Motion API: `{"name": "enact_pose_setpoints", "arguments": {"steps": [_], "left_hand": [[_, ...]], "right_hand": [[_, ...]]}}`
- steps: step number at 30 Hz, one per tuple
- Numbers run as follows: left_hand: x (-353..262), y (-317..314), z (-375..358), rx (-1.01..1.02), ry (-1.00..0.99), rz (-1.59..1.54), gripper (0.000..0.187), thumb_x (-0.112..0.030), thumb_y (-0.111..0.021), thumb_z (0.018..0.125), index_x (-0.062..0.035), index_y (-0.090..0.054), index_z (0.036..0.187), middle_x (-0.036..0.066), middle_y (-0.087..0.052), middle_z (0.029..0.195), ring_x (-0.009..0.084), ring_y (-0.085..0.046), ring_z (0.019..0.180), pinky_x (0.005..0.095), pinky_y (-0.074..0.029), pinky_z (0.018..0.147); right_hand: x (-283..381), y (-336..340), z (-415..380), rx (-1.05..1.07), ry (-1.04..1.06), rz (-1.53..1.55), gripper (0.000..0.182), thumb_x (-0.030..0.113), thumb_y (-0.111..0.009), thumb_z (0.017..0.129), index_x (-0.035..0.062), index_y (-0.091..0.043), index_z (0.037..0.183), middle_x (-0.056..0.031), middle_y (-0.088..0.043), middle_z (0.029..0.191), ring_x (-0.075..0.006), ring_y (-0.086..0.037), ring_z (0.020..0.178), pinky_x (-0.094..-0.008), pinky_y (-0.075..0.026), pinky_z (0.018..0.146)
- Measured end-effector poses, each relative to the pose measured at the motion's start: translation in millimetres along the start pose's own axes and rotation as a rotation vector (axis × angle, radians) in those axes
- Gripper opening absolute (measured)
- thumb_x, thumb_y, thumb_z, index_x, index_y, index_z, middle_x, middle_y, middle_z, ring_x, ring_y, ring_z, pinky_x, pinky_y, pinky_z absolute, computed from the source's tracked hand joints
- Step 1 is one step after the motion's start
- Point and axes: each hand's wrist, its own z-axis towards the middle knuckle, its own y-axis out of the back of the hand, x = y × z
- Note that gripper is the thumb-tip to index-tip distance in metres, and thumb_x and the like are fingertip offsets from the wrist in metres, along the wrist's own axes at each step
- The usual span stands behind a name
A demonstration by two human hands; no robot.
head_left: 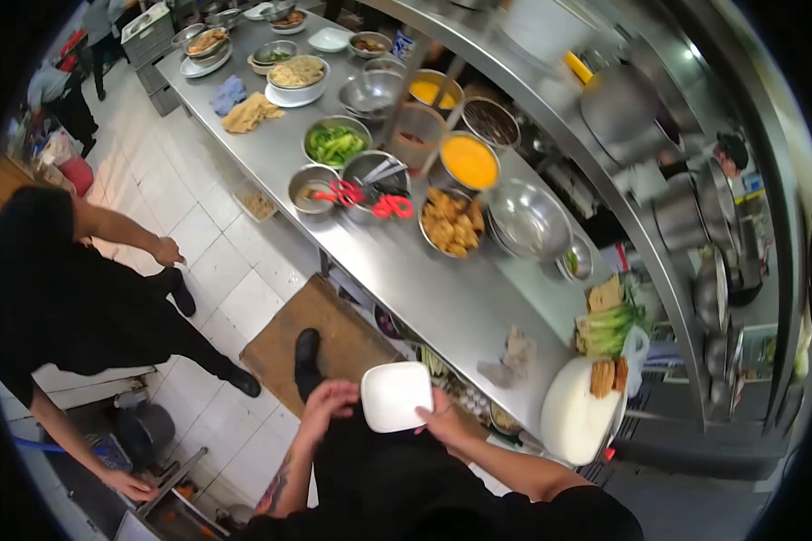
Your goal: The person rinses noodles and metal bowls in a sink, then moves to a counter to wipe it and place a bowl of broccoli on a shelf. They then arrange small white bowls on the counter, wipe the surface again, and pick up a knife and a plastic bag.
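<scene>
A white square dish (395, 397) with rounded corners is held in front of my body, over the floor beside the steel counter. My right hand (439, 419) grips it by the right edge, thumb on top of the rim. Close to the dish's left side, my left hand (327, 404) has its fingers loosely bent and apart, with nothing visible in them. On the counter ahead, red-handled scissors (392, 206) lie across a metal bowl. Beside them stand a bowl of fried pieces (452, 223) and a container of yellow liquid (469, 160).
The steel counter (370, 261) runs diagonally, with a bowl of green vegetables (336, 142) and a large white round block (576, 410) on it. A shelf edge (550, 99) hangs above. A co-worker in black (90, 279) stands left, near a sink (176, 514).
</scene>
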Motion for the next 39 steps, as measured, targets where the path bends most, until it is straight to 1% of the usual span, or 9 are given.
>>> {"name": "enact_pose_setpoints", "arguments": {"steps": [7,11,13,15,21,32,35,38,39], "left_hand": [[-68,-82,111,0.017,-0.581,0.62,0.028,-0.022,-0.067,0.094,-0.0037,-0.061,0.115,0.001,-0.063,0.093,0.0077,-0.056,0.076,0.024,-0.049,0.069],[-58,-177,143,0.424,-0.371,0.812,0.027,-0.024,-0.067,0.093,-0.0017,-0.064,0.109,0.003,-0.066,0.089,0.0099,-0.057,0.074,0.0256,-0.05,0.07],[-19,-215,182,0.548,-0.341,0.948,0.032,-0.028,-0.069,0.09,-0.0039,-0.064,0.111,0.009,-0.067,0.099,0.0174,-0.061,0.083,0.0326,-0.052,0.076],[9,-271,180,0.615,-0.984,1.283,0.037,-0.033,-0.073,0.085,-0.0075,-0.066,0.111,0.014,-0.062,0.115,0.0286,-0.06,0.1,0.0415,-0.051,0.086],[61,-366,198,0.905,-1.137,1.526,0.037,-0.035,-0.075,0.078,-0.0113,-0.068,0.105,0.015,-0.055,0.119,0.0363,-0.055,0.108,0.0462,-0.05,0.087],[-44,-362,284,0.614,-1.217,2.211,0.031,-0.035,-0.072,0.08,-0.0109,-0.069,0.1,0.012,-0.059,0.105,0.0318,-0.059,0.096,0.0452,-0.051,0.081],[-31,-427,272,0.52,-1.291,1.712,0.037,-0.043,-0.069,0.085,-0.0082,-0.069,0.097,0.013,-0.062,0.104,0.032,-0.062,0.09,0.0466,-0.051,0.078],[6,-452,303,0.695,-0.082,1.62,0.045,-0.05,-0.061,0.092,-0.0061,-0.069,0.096,0.012,-0.067,0.101,0.0274,-0.066,0.082,0.0423,-0.054,0.069],[10,-449,294,0.694,-0.083,1.629,0.045,-0.05,-0.061,0.092,-0.0061,-0.069,0.096,0.012,-0.067,0.101,0.0274,-0.066,0.082,0.0423,-0.054,0.069]], "right_hand": [[4,117,-66,-0.496,0.234,0.062,0.036,0.004,-0.056,0.093,0.0001,-0.041,0.126,-0.0145,-0.064,0.096,-0.0187,-0.066,0.067,-0.03,-0.054,0.045],[-19,176,-29,-0.869,0.392,0.176,0.029,0.003,-0.051,0.094,-0.0017,-0.044,0.122,-0.0154,-0.064,0.093,-0.0178,-0.061,0.053,-0.0302,-0.049,0.041],[-9,204,-9,-1.092,0.446,0.147,0.028,0.005,-0.05,0.094,-0.0028,-0.044,0.12,-0.0169,-0.063,0.095,-0.0175,-0.06,0.051,-0.0298,-0.048,0.041],[7,229,-5,-1.186,0.358,0.147,0.031,0.004,-0.05,0.094,-0.0032,-0.04,0.123,-0.0185,-0.062,0.096,-0.0186,-0.061,0.053,-0.0299,-0.049,0.04],[34,209,-49,-1.325,0.297,0.496,0.029,0.003,-0.049,0.094,-0.002,-0.04,0.121,-0.0175,-0.061,0.09,-0.0181,-0.057,0.049,-0.0297,-0.046,0.038],[-34,189,-30,-1.332,0.172,0.452,0.015,0.005,-0.056,0.092,0.0006,-0.053,0.106,-0.0141,-0.062,0.078,-0.0205,-0.062,0.053,-0.033,-0.046,0.041],[-62,209,-17,-1.444,0.285,0.124,0.007,0.005,-0.061,0.088,-0.0001,-0.058,0.092,-0.0185,-0.061,0.081,-0.0321,-0.063,0.073,-0.0425,-0.049,0.063],[-48,225,-22,-1.479,0.307,-0.186,0.015,0.005,-0.067,0.081,-0.0007,-0.054,0.085,-0.0212,-0.055,0.086,-0.0436,-0.054,0.078,-0.0489,-0.045,0.07],[-49,227,-20,-1.481,0.307,-0.176,0.015,0.005,-0.067,0.081,-0.0007,-0.054,0.085,-0.0212,-0.055,0.086,-0.0436,-0.054,0.078,-0.0489,-0.045,0.07]]}}
